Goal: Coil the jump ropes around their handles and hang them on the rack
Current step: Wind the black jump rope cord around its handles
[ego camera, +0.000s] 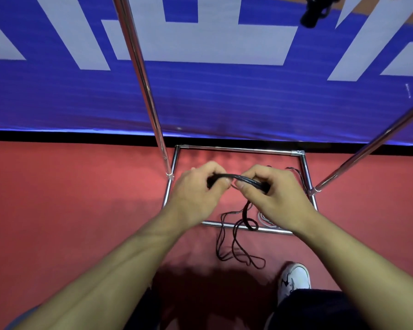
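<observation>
Black jump rope handles (pixel 236 181) held side by side, level, btwn both hands above the rack's base. Left hand (pixel 196 189) has fingers curled round the handles' left end; right hand (pixel 272 191) curls fingers and thumb round the right end. Thin black cord (pixel 234 241) hangs down from the right hand, trails over the near bar of the chrome rack (pixel 236 150) base and loops on the red floor (pixel 69 186). Two chrome uprights rise left and right. Blue banner (pixel 224 98) w/ white shapes stands far behind. White shoe (pixel 293 279) near right.
</observation>
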The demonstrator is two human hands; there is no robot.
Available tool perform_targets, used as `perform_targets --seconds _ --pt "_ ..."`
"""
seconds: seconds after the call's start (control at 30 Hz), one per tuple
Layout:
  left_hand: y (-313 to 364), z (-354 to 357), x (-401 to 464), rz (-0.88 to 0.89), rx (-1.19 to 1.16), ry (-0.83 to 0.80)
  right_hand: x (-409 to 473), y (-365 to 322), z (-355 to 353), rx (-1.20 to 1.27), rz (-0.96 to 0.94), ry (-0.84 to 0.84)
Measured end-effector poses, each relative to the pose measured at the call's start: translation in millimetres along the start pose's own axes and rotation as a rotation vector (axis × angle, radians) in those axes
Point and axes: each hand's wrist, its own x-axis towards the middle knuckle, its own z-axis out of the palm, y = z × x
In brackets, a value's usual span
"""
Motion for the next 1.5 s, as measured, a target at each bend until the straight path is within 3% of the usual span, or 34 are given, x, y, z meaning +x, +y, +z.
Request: perform_targets --seconds 0.17,0.3,0.4,0.57,0.67,0.77,1.0,1.13,1.23,1.3,1.4,1.5 --pt "3 -12 -2 0.162 0.131 0.184 8 12 -6 -0.364 -0.052 0.158" --pt "18 -25 -7 0.141 -0.180 0.319 14 31 -21 -0.426 0.043 0.408" --pt "28 -35 -9 0.103 -0.292 0.403 16 40 -20 -0.196 0.185 0.532" --pt "32 -50 -7 -0.028 -0.641 0.521 12 47 7 0.068 0.551 0.324" --pt "22 -62 -6 -0.062 -0.585 0.525 21 24 1 0.479 0.735 0.439" --pt "11 -66 -8 -0.105 -0.439 0.501 47 -26 -23 0.631 0.711 0.576" --pt "5 -72 -7 -0.146 -0.335 0.520 69 -173 -76 0.240 -0.098 0.647" --pt "9 -73 -9 -0.158 -0.290 0.510 70 -202 -86 -0.008 -0.346 0.717" --pt "1 -75 -7 -0.257 -0.207 0.465 64 -178 -76 -0.134 -0.387 0.708" --pt "-10 -73 -4 -0.354 -0.060 0.332 57 -143 -66 -0.193 -0.347 0.666" --pt "-20 -64 -4 -0.457 0.037 0.168 50 -70 -51 -0.462 -0.097 0.534" --pt "-16 -60 -3 -0.460 0.052 0.153 34 -3 -33 -0.760 0.244 0.180"
